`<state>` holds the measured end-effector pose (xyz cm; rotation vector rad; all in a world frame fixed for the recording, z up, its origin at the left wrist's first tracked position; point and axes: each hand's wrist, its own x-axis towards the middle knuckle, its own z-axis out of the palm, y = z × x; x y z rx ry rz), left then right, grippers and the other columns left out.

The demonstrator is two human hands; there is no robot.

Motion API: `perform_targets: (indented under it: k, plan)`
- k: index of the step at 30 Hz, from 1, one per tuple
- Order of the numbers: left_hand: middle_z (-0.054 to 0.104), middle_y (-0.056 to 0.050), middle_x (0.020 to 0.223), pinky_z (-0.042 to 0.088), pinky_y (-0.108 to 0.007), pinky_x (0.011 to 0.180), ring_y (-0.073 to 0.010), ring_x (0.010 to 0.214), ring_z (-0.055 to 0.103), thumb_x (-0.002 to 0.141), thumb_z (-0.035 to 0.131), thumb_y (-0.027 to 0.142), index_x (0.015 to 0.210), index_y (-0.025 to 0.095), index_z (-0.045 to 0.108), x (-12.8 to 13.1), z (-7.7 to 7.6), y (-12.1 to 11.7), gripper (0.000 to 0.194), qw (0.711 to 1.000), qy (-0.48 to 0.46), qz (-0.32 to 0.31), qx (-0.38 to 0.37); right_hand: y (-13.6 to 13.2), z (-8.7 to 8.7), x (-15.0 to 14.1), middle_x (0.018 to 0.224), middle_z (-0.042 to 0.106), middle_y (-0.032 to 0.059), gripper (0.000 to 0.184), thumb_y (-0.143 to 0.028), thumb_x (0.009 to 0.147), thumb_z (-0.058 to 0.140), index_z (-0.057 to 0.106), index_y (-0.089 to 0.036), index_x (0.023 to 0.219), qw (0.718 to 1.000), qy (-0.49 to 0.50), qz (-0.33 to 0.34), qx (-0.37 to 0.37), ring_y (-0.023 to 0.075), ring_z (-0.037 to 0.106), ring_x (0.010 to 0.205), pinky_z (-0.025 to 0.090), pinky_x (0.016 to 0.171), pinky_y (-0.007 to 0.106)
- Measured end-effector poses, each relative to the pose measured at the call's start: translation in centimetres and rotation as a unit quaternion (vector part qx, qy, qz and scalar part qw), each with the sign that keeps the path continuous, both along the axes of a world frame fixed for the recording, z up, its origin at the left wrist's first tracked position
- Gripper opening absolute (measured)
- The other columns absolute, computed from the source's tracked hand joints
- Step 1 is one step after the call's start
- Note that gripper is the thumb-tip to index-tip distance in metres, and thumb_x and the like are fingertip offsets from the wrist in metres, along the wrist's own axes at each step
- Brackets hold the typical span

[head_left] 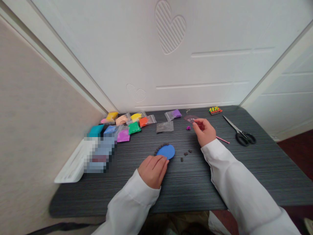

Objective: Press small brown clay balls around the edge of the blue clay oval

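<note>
A flat blue oval disc (166,151) lies on the dark table, with small dark brown pieces (158,148) set along its far left edge. My left hand (153,170) grips the disc's near edge, fingers together; its thumb is hidden. Farther right, my right hand (204,131) pinches a thin, clear plastic piece with pinkish markings (190,118) between thumb and fingertips. Several loose dark brown bits (186,153) lie between the two hands. A small purple lump (188,128) sits just left of my right hand, and a thin pink stick (222,140) shows by its wrist.
Bags of coloured clay (134,127) cluster at the back left, near a white tray (73,163). A greyish bag (165,127) and a purple bag (176,113) lie mid-back. Black-handled scissors (241,133) and a small yellow-and-red piece (215,110) are at right. A white panel (171,71) bounds the back.
</note>
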<state>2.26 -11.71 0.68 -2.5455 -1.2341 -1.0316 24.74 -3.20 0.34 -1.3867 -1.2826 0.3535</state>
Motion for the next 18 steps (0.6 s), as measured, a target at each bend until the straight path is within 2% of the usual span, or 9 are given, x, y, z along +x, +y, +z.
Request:
perform_targets:
  k: [2,4,7,10,15,18]
  plan:
    - [0.064,-0.005,0.086,0.045,-0.025,0.073,-0.0133,0.078,0.058,0.074,0.051,0.020,0.089,0.016,0.059,0.0,0.6,0.0,0.017,0.997,-0.047,0.027,-0.062,0.0,0.0,0.0,0.076,0.060,0.0028,0.020,-0.033,0.072,0.051,0.056,-0.018,0.084,1.000,0.002,-0.001,-0.003,0.0121,0.055,0.064,0.044,0.061,0.027]
    - [0.065,-0.003,0.084,0.047,-0.023,0.070,-0.0118,0.074,0.059,0.077,0.047,0.026,0.090,0.018,0.059,0.0,1.6,-0.2,0.019,0.985,-0.081,0.072,-0.132,0.0,0.1,0.0,0.076,0.060,0.0030,0.020,-0.033,0.072,0.050,0.056,-0.018,0.084,1.000,0.002,-0.003,-0.005,0.0124,0.055,0.064,0.045,0.061,0.028]
    - [0.062,0.003,0.059,0.045,-0.020,0.051,-0.0079,0.045,0.055,0.077,0.045,0.034,0.090,0.020,0.059,-0.2,3.7,-0.6,0.024,0.950,-0.134,0.166,-0.228,0.0,0.2,0.0,0.076,0.060,0.0027,0.020,-0.033,0.072,0.050,0.056,-0.018,0.084,1.000,-0.002,-0.001,-0.008,0.0122,0.055,0.064,0.045,0.062,0.028]
    - [0.052,0.007,0.041,0.042,-0.019,0.045,-0.0074,0.037,0.051,0.075,0.046,0.039,0.090,0.021,0.059,-0.7,5.2,-0.7,0.027,0.909,-0.203,0.223,-0.287,0.0,0.2,0.0,0.076,0.060,0.0024,0.020,-0.032,0.072,0.051,0.056,-0.018,0.084,1.000,-0.007,0.003,-0.011,0.0119,0.054,0.064,0.044,0.062,0.027]
    - [0.054,0.006,0.041,0.043,-0.020,0.045,-0.0093,0.038,0.053,0.072,0.050,0.039,0.090,0.017,0.059,-1.3,6.1,-0.4,0.029,0.871,-0.305,0.226,-0.311,0.0,0.0,0.1,0.075,0.060,0.0022,0.019,-0.032,0.071,0.051,0.057,-0.018,0.084,1.000,-0.009,0.006,-0.015,0.0118,0.054,0.064,0.044,0.061,0.027]
    - [0.063,0.000,0.063,0.048,-0.021,0.049,-0.0111,0.050,0.059,0.071,0.052,0.037,0.085,0.016,0.060,-1.1,6.2,-0.2,0.027,0.852,-0.383,0.201,-0.295,0.0,0.0,0.1,0.075,0.060,0.0023,0.020,-0.032,0.071,0.052,0.057,-0.018,0.084,1.000,-0.008,0.007,-0.017,0.0120,0.055,0.064,0.044,0.062,0.027]
